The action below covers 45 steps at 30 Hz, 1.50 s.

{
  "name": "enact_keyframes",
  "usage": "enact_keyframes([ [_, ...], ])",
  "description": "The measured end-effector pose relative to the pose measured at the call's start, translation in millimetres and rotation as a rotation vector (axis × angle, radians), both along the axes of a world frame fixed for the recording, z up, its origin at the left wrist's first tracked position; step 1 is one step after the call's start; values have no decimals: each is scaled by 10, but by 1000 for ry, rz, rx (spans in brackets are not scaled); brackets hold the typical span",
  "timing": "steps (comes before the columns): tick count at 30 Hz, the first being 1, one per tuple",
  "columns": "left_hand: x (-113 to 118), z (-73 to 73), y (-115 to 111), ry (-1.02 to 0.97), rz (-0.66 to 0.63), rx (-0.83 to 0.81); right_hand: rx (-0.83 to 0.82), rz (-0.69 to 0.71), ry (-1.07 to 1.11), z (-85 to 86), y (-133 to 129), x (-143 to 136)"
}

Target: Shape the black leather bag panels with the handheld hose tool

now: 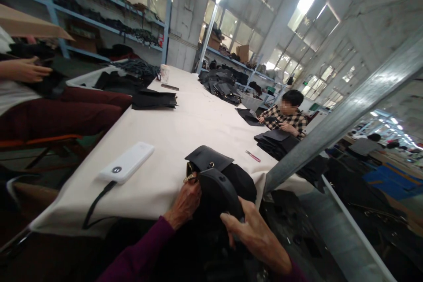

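A black piece with a curved edge (222, 191) is held between my two hands at the table's near edge. My left hand (187, 200) is closed at its left side, fingers pinching near a small gold-coloured metal fitting. On the right, my right hand (253, 231) grips the curved edge between thumb and fingers. Just beyond lies a black flap piece (209, 158) with a small metal ring, on the pale cloth-covered table (185, 125). Pink-handled snips (253, 155) lie to the right of it.
A white power bank (128, 163) with a black cable lies at left. A metal post (343, 119) slants past on the right. Black stacks (279, 141) sit right, with more black pieces (154, 99) far left. Two people sit nearby, one left, one across. A cup (165, 73) stands far back.
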State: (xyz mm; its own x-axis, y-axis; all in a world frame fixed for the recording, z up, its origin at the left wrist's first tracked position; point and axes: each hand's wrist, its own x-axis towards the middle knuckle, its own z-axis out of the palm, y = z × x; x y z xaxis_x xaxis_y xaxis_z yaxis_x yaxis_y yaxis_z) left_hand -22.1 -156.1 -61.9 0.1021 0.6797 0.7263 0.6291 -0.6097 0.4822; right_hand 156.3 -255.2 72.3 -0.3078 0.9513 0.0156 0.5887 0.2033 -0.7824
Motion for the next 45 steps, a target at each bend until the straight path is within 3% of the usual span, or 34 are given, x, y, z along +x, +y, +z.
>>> enact_keyframes([
  [6,-134,119,-91,-83,190,-75,53,2,124,70,-16,86],
  [11,-239,66,-306,-83,133,-42,33,-93,141,-81,20,396],
  [16,-354,-293,-685,-107,170,-157,0,-132,109,-135,59,629],
  [22,-533,-881,-1082,-194,296,-388,-61,-69,126,-159,265,548],
  [25,-568,-976,-1192,-267,326,-411,-96,-8,137,-258,429,413],
  [28,-553,-904,-1236,-299,352,-384,-125,48,135,-365,589,240],
  [31,-523,-766,-1262,-299,299,-377,-129,65,129,-415,746,75],
  [34,-533,-636,-1313,-358,196,-430,-106,23,135,-361,894,10],
  [37,-603,-517,-1375,-485,153,-596,-53,-60,150,-222,975,101],
  [41,-676,-377,-1413,-629,114,-765,-8,-98,137,-59,818,346],
  [45,-630,-346,-1395,-733,71,-839,-29,-70,89,-61,361,504],
])
